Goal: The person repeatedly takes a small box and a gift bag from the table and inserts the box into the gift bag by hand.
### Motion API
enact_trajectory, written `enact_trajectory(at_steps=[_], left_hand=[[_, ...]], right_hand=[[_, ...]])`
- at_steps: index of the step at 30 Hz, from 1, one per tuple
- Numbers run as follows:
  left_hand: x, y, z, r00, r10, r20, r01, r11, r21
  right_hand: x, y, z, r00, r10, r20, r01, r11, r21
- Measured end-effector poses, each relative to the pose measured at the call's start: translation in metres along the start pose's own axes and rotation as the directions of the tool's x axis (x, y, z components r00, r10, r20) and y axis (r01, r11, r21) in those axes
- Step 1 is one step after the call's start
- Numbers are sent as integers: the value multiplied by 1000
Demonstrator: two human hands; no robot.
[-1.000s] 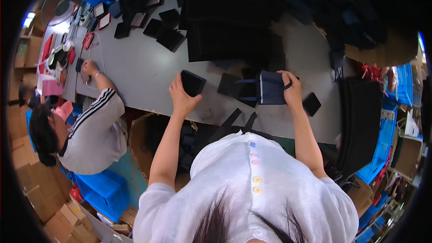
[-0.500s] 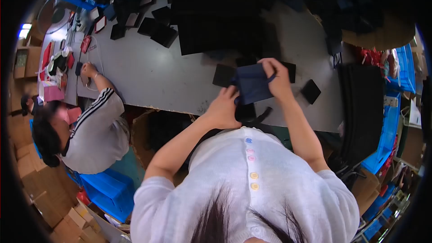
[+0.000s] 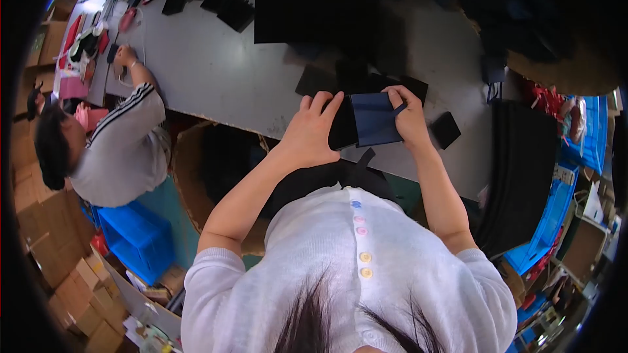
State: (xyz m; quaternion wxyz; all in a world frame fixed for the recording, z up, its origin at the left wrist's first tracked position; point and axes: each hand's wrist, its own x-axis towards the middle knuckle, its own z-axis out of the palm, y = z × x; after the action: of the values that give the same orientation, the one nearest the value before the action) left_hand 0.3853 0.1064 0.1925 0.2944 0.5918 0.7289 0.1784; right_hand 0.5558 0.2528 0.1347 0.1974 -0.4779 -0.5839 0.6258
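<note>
In the head view, a dark blue, flat, square box-like piece (image 3: 377,119) is held just over the near edge of the table. My right hand (image 3: 410,119) is closed on its right side, with a narrow blue strap by the fingers. My left hand (image 3: 309,132) spans a black square piece (image 3: 343,125), fingers at its top and thumb at its bottom. The black piece lies against the blue one's left edge; whether they are joined I cannot tell. A black strip (image 3: 364,160) hangs below. Close by on the table are black squares (image 3: 445,130) (image 3: 314,80).
Large dark stacks (image 3: 314,6) cover the far side of the grey table (image 3: 209,78). Several small dark boxes (image 3: 235,14) lie at far left. A co-worker (image 3: 118,150) sits at left. Blue crates (image 3: 137,238) stand lower left and right; a black stack (image 3: 517,170) is at right.
My left hand has moved up from below the blue piece and now grips the black piece at its left. The blue piece is more level. The view has shifted.
</note>
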Motion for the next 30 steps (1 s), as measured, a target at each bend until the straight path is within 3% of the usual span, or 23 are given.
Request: enact_trajectory(at_steps=[3,5,7,8,9,11,13,14,15,16,17,18,19,20,21,22,24,26,27,28,30], left_hand=[[-11,5,16,999,9,52,-8,1000,-15],[-20,2,30,995,27,-94,-42,987,-158],[-26,-13,45,948,-148,-283,-41,823,-567],[-26,-17,58,912,-285,-296,-40,655,-754],[-24,-8,72,887,-285,-363,-112,631,-768],[-22,-4,95,913,-270,-305,-80,615,-784],[-29,-7,90,918,-305,-254,-32,581,-813],[-42,-11,92,939,-285,-195,30,630,-776],[-59,-21,90,948,-287,-142,97,679,-728],[-79,-38,88,926,-340,-168,118,680,-724],[-102,-61,90,882,-390,-265,138,751,-646],[-127,-82,93,827,-433,-358,176,805,-567],[-156,-105,93,747,-564,-352,312,765,-563],[-187,-137,108,642,-580,-501,477,814,-331],[-210,-134,106,429,-765,-481,792,574,-206],[-232,-144,108,336,-791,-511,838,499,-221],[-268,-151,112,324,-808,-492,730,545,-412],[-268,-128,123,367,-896,-250,373,388,-843],[-254,-101,123,466,-857,-219,249,364,-897],[-235,-71,121,564,-800,-203,126,326,-937],[-199,-30,131,794,-594,-129,1,215,-977]], right_hand=[[-6,9,-1,994,20,110,-17,999,-30],[-16,15,0,985,12,175,-5,999,-39],[-26,22,3,978,-64,199,74,996,-47],[-39,28,11,978,-102,183,115,991,-62],[-57,28,27,973,-144,179,173,973,-154],[-76,34,37,966,-197,170,236,938,-254],[-86,41,42,933,-148,328,176,983,-56],[-91,39,30,829,-116,547,185,980,-73],[-90,29,12,658,-80,748,204,976,-75],[-81,35,-13,637,-32,770,349,903,-251],[-73,54,-41,845,-21,534,412,663,-626],[-49,89,-81,931,-169,323,364,447,-817],[-27,117,-121,955,-274,113,184,248,-951],[-21,113,-141,980,-193,-48,12,297,-955],[-15,130,-157,974,-217,-58,-8,227,-974],[-10,152,-174,967,-245,-75,-37,158,-987],[10,168,-206,963,-269,21,103,291,-951],[18,162,-188,926,-377,31,126,228,-966],[7,135,-150,988,-148,-47,46,572,-819],[-12,107,-106,993,112,-40,-115,814,-569],[-71,47,-3,986,131,102,-78,907,-414]])
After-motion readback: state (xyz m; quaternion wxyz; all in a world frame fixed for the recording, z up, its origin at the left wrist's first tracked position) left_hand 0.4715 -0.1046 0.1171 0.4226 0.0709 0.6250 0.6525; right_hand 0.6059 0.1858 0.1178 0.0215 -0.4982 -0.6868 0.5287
